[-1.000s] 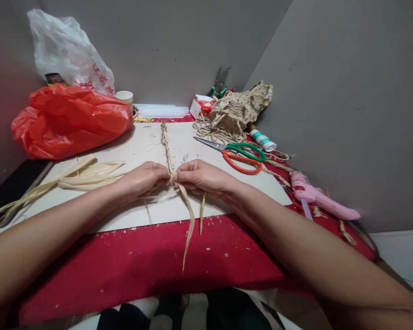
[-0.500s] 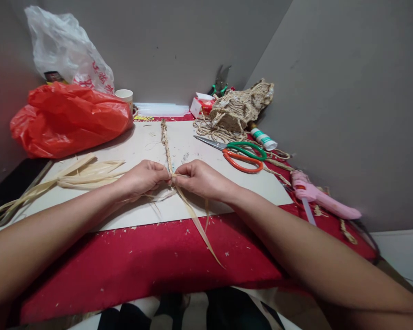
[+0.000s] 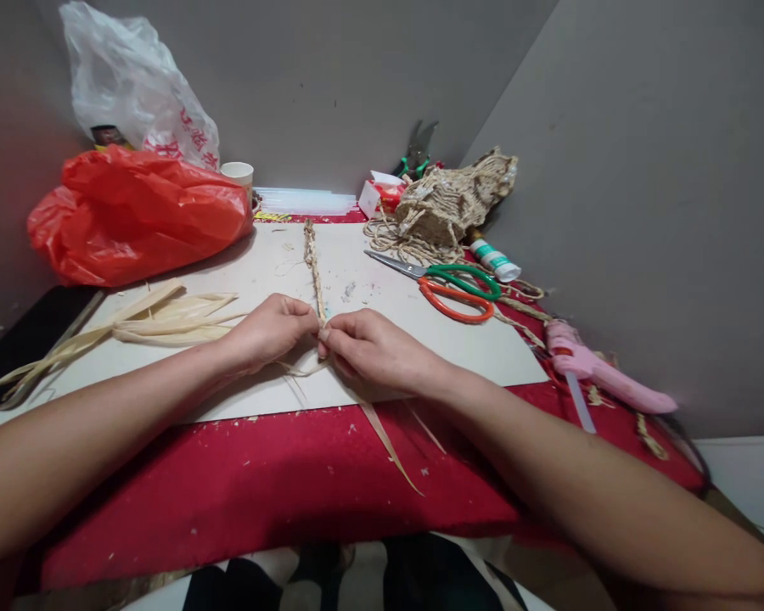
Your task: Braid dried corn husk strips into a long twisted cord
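Observation:
A narrow braid of dry, straw-coloured husk strips [image 3: 314,267] runs from the back of the white board [image 3: 242,399] towards me. At its near end my left hand [image 3: 280,327] pinches the braid between thumb and fingers. Close against it, my right hand [image 3: 362,344] is closed on the same end, thumb on top. Loose strips [image 3: 385,437] trail out below my right hand over the red cloth. A thin strand [image 3: 302,371] hangs between the hands. To the left lie wide, pale husk strips [image 3: 171,318], partly behind my left forearm.
Scissors [image 3: 452,284] with green and orange handles lie right of the braid. Behind them sits a woven rope piece [image 3: 455,199] with coils. A pink glue gun [image 3: 602,369] rests far right. At left are a red plastic bag [image 3: 143,221] and a dark phone [image 3: 35,335].
My right hand has turned over the braid's end, and its fingers now cover where the loose strips leave it. One strip has swung to the right. The view has shifted slightly.

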`<state>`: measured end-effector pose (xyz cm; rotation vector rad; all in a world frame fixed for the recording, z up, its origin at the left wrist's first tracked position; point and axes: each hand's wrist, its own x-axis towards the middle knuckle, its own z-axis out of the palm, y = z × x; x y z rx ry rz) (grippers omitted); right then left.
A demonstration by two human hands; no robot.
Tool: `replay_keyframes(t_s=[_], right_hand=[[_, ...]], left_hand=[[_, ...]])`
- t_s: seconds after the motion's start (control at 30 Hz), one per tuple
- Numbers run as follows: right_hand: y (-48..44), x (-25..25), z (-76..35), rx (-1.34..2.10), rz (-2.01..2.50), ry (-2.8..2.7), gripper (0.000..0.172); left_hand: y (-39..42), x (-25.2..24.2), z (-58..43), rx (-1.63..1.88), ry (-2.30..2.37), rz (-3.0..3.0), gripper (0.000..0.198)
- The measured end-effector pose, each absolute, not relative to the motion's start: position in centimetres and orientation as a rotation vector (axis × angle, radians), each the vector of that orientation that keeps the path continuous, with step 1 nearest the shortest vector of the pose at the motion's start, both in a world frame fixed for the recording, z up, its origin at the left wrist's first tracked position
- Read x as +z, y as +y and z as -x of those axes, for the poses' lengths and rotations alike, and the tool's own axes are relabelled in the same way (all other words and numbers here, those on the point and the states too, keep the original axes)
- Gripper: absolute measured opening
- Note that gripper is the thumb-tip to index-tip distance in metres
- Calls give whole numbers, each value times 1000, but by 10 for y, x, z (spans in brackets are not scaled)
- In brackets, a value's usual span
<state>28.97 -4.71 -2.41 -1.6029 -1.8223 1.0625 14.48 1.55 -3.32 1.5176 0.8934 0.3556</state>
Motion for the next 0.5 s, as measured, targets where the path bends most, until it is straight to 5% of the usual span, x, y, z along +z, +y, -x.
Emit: replay_keyframes(t_s=[0.33,0.5], right_hand=[[-63,-32,-277,628,1690,-2126,20],[-79,-12,-276,977,1326,-2353,28]], left_hand=[[10,-32,-144,363,885,-1436,24],[11,-29,-142,346,874,-1375,16]])
